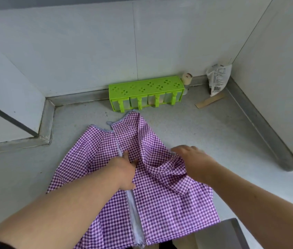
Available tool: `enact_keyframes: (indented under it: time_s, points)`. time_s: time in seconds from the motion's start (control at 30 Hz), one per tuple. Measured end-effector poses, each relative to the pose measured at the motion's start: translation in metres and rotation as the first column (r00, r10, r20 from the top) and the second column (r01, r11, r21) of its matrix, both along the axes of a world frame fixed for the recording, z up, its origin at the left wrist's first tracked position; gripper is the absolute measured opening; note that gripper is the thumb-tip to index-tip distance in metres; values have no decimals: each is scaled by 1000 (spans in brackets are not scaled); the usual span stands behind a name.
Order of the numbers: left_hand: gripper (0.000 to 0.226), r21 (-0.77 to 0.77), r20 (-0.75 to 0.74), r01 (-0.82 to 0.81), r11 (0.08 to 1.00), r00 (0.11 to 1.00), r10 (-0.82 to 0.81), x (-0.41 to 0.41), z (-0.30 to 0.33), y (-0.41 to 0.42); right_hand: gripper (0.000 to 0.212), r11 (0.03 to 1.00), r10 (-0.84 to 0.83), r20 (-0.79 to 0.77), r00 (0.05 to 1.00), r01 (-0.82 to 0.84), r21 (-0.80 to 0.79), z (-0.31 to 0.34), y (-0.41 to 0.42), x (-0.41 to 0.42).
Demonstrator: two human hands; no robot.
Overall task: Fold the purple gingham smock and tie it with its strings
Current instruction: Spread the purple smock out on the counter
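Smock (160, 198) hem cut off below; both hands' fingers buried in folds, grip unclear.

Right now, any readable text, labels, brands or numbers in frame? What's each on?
Nothing legible.
White packet in the far right corner: printed lines and a barcode, too small and blurred to read.
Green condiment rack: clover cut-outs only, no lettering.
Small bottle beside it: no readable label.
Purple gingham smock: check pattern only.

Your smock (160, 191) is purple-and-white gingham with pale trim; behind it sits a lime-green spice rack (146, 93) on the grey counter (205, 126).
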State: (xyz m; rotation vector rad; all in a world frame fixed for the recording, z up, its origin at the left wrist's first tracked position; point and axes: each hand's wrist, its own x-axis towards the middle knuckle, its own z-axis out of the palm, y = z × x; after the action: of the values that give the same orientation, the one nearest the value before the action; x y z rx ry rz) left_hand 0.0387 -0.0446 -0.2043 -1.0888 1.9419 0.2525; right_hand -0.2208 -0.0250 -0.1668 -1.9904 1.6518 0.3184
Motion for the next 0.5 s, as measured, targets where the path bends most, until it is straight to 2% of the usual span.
enact_keyframes:
  time_s: [0.07,0.1,0.23,0.3,0.4,0.47,0.5]
  points:
    - [101,3,3,-14,1000,1000,14,0,1,1,84,995,-56,-198,979,39,-90,-13,-1,-20]
    - [101,3,-2,-18,1000,1000,18,0,1,1,81,996,-69,-234,970,53,-76,-19,0,-26]
    - [101,10,9,-9,1000,1000,9,-2,4,1,52,993,-43,-207,977,66,103,-29,4,-29]
    - [99,17,28,-13,1000,1000,13,-2,3,0,40,997,-36,-146,989,45,62,-30,9,-26]
    - [93,11,33,-17,1000,999,17,-2,2,0,23,996,-82,32,996,81,20,-22,9,-22]
    - [97,-8,-20,-31,999,999,30,-2,5,0,25,969,-236,165,958,244,-33,-7,-4,-20]
    - [100,-15,-36,-27,1000,999,26,-2,6,1,26,932,-340,267,902,361,-36,4,-12,-20]
